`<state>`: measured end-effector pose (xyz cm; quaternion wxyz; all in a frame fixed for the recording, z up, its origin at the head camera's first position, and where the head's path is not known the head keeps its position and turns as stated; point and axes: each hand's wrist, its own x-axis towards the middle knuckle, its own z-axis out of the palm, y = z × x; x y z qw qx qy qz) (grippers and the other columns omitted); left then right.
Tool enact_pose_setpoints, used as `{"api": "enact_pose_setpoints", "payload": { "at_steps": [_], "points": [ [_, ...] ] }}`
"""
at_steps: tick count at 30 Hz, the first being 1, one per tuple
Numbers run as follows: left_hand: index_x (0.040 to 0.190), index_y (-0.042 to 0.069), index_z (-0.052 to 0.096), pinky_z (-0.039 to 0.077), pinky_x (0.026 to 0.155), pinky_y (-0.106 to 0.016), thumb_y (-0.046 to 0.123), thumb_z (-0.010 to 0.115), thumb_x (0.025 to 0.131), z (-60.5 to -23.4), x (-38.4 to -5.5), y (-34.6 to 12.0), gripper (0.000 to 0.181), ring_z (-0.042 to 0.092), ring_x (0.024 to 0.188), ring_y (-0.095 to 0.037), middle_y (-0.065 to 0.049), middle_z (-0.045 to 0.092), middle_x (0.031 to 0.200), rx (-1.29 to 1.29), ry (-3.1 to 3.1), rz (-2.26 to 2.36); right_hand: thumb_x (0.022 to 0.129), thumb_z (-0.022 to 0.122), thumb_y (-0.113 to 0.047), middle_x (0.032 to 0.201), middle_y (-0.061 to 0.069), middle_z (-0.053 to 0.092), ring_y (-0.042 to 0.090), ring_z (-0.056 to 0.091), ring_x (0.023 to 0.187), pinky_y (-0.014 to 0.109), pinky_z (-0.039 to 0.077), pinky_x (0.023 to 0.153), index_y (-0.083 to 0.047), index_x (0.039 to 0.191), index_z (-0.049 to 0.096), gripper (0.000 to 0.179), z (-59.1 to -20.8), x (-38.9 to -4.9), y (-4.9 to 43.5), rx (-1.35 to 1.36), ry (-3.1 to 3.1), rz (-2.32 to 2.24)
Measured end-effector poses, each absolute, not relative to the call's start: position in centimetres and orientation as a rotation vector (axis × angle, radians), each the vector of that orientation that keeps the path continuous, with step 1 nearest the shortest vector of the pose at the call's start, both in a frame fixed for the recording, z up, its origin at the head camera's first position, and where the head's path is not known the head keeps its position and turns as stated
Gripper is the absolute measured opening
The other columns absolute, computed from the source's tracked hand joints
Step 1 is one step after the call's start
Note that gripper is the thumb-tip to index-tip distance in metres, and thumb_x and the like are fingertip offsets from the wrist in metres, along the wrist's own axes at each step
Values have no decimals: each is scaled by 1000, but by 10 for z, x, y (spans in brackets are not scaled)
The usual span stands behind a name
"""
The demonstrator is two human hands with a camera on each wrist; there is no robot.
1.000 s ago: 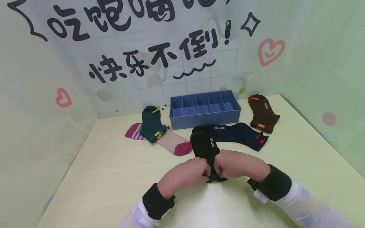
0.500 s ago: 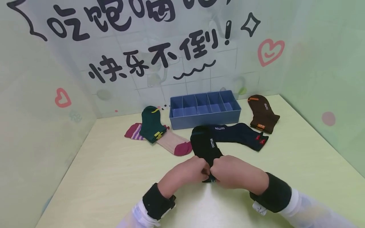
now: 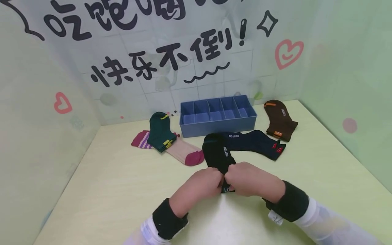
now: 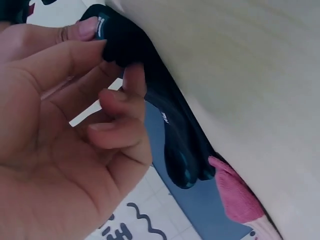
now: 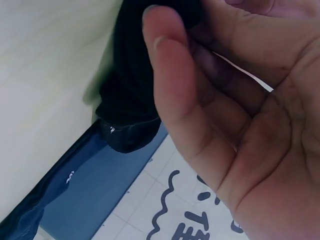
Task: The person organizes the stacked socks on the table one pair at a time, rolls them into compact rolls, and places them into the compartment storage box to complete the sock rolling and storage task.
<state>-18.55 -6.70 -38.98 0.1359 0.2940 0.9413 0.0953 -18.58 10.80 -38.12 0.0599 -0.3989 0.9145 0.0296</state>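
Observation:
A black sock (image 3: 216,151) marked COTTON lies on the table, its toe toward the box and its cuff toward the person. My left hand (image 3: 200,183) pinches the cuff's left side, and my right hand (image 3: 252,179) grips the right side close beside it. Pale lettering on the cuff shows between the two hands. In the left wrist view, the cuff of the black sock (image 4: 127,42) is at the fingertips, with the last fingers loosely curled. The right wrist view has curled fingers against the dark sock fabric (image 5: 132,85); part of the grip is hidden behind them.
Behind the black sock lie navy socks (image 3: 254,141) with red marks. A blue box (image 3: 217,127) with several compartments stands at the back wall. Brown socks (image 3: 280,119) lie right of it; green socks (image 3: 160,131) overlap a pink sock (image 3: 180,149) and a striped one at left.
My right hand has moved left along the cuff, closer to the left hand, then lifted slightly. The left hand has hardly moved and keeps its pinch. The head view has shifted a little.

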Motion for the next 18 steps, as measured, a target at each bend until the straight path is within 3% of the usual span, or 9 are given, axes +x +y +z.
{"api": "enact_pose_setpoints", "payload": {
  "at_steps": [5,10,18],
  "points": [
    [81,16,73,41,56,-23,22,78,97,-387,-176,-63,17,49,61,-11,2,58,68,970,2837,-23,90,84,-14,66,1,59,14,48,56,28,46,58,-11,74,72,20,-381,-192,109,-1145,2738,-19],
    [92,19,81,41,56,-25,31,80,95,-387,-168,-61,13,52,64,-12,1,69,76,1111,2878,-300,93,79,-10,57,-7,52,9,42,53,24,38,56,-13,71,76,22,-383,-202,114,-1138,2625,-187],
    [103,20,83,51,67,-23,28,81,94,-390,-174,-62,12,57,82,-13,0,73,95,1064,2880,-187,94,80,-14,65,-10,65,9,49,61,26,44,64,-16,83,84,13,-383,-211,119,-979,2575,-270]
  ]
}}
